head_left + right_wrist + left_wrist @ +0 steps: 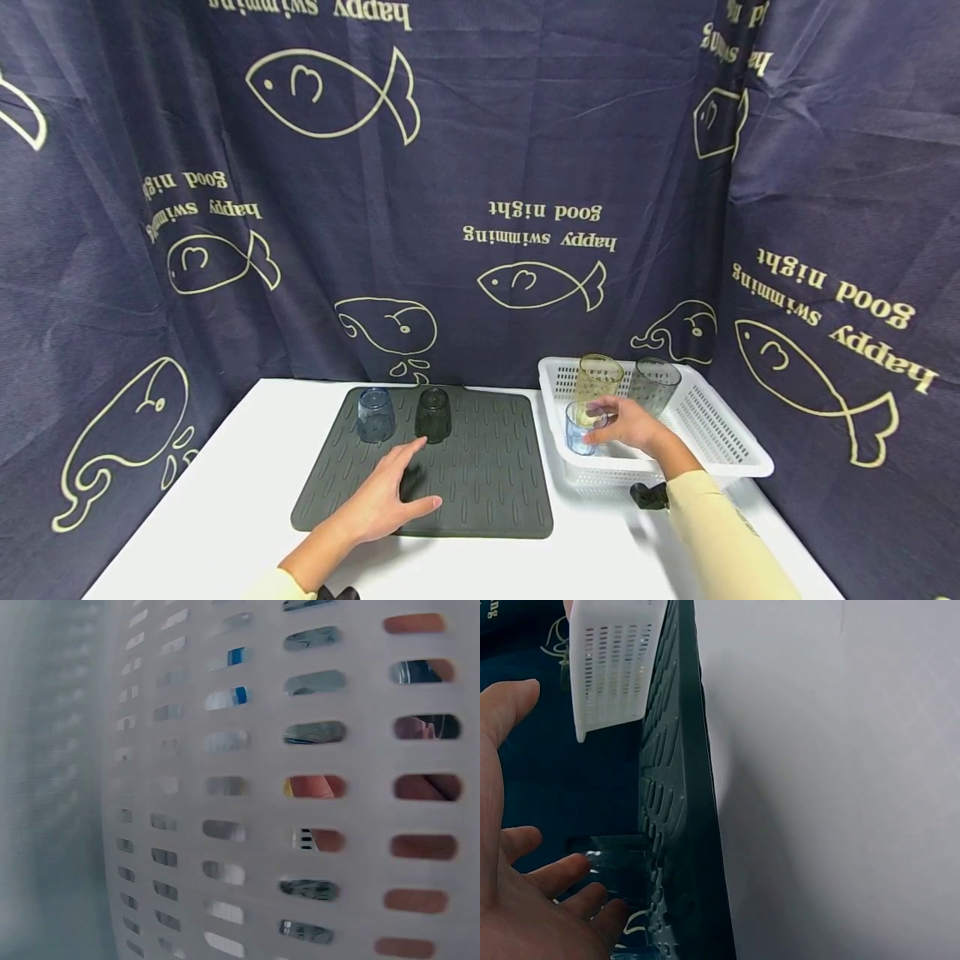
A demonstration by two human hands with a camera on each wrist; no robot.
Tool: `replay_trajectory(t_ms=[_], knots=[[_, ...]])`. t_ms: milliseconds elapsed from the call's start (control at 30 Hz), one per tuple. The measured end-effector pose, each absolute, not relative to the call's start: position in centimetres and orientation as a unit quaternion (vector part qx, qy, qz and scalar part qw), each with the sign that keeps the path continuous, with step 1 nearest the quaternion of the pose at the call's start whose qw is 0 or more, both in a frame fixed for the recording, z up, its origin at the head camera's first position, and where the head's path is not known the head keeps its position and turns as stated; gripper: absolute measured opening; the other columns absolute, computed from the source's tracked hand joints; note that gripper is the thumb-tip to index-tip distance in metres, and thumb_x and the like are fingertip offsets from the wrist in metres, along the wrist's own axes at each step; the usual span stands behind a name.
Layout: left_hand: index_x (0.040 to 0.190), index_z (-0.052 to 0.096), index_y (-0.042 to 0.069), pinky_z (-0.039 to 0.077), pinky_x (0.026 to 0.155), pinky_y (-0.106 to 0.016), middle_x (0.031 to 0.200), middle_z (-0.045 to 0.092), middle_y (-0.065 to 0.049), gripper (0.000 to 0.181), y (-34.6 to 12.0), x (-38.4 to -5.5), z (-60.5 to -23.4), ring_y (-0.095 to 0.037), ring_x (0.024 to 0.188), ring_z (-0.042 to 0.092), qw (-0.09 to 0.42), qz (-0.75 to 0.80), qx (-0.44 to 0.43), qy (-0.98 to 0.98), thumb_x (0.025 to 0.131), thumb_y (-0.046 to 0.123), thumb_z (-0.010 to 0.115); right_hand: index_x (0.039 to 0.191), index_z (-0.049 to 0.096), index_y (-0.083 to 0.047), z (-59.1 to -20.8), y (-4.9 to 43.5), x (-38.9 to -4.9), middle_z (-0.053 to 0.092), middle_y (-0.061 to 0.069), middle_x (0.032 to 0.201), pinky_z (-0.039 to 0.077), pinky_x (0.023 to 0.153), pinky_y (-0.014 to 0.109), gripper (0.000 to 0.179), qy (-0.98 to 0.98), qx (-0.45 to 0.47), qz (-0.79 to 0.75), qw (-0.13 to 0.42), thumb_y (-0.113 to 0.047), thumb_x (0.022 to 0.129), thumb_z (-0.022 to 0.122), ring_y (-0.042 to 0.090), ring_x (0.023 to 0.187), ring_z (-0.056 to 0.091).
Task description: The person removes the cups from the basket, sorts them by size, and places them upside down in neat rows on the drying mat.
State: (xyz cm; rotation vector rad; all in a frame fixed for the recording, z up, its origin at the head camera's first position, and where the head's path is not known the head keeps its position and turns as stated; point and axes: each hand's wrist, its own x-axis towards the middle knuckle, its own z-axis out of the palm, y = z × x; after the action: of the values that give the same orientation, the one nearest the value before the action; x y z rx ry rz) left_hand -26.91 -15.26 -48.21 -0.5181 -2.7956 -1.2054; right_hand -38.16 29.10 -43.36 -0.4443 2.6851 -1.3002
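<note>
My left hand [382,500] hovers over the front part of a dark grey ribbed mat [480,500], fingers extended and thumb spread, holding nothing. Just beyond its fingertips a dark grey glass [432,417] stands on the mat, with a blue glass [376,417] to its left. Inside a white slotted basket [738,446], my right hand [630,425] grips a light blue glass [581,433] between thumb and fingers. Behind it in the basket are a yellow glass [600,379] and a grey glass [656,383]. In the right wrist view, the basket wall [259,761] hides most of that hand.
The basket stands right of the mat on a white table [600,550]. A dark blue curtain [420,208] printed with pale fish and whales closes off the back and both sides. The basket's near rim lies under my right wrist.
</note>
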Motion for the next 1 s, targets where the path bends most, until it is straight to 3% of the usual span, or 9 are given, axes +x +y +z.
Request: replay_trajectory(t_ms=[433, 733, 1000], knots=[[0.160, 0.033, 0.018, 0.037, 0.115, -0.067, 0.160, 0.040, -0.012, 0.096, -15.3, -26.9, -47.8, -0.041, 0.148, 0.039, 0.025, -0.389, -0.184, -0.902, 0.085, 0.052, 0.080, 0.139, 0.048, 0.011, -42.4, 29.1, -37.2, 0.059, 0.033, 0.136, 0.057, 0.086, 0.022, 0.073, 0.850, -0.158, -0.501, 0.038, -0.008, 0.080, 0.087, 0.044, 0.123, 0.061], [0.160, 0.033, 0.020, 0.040, 0.113, -0.067, 0.160, 0.040, -0.010, 0.095, -14.8, -27.5, -47.9, -0.040, 0.148, 0.039, 0.031, -0.375, -0.203, -0.904, 0.084, 0.054, 0.080, 0.142, 0.044, 0.012, -42.4, 28.8, -36.2, 0.053, 0.037, 0.137, 0.060, 0.083, 0.026, 0.076, 0.825, -0.177, -0.536, 0.020, -0.006, 0.080, 0.084, 0.042, 0.119, 0.063], [0.160, 0.034, 0.020, 0.039, 0.113, -0.067, 0.159, 0.040, -0.010, 0.093, -14.0, -27.6, -47.4, -0.040, 0.148, 0.039, 0.026, -0.382, -0.206, -0.900, 0.085, 0.051, 0.079, 0.146, 0.046, 0.005, -41.6, 27.7, -35.4, 0.051, 0.031, 0.143, 0.060, 0.081, 0.028, 0.078, 0.837, -0.173, -0.518, -0.007, -0.010, 0.080, 0.085, 0.037, 0.117, 0.064]])
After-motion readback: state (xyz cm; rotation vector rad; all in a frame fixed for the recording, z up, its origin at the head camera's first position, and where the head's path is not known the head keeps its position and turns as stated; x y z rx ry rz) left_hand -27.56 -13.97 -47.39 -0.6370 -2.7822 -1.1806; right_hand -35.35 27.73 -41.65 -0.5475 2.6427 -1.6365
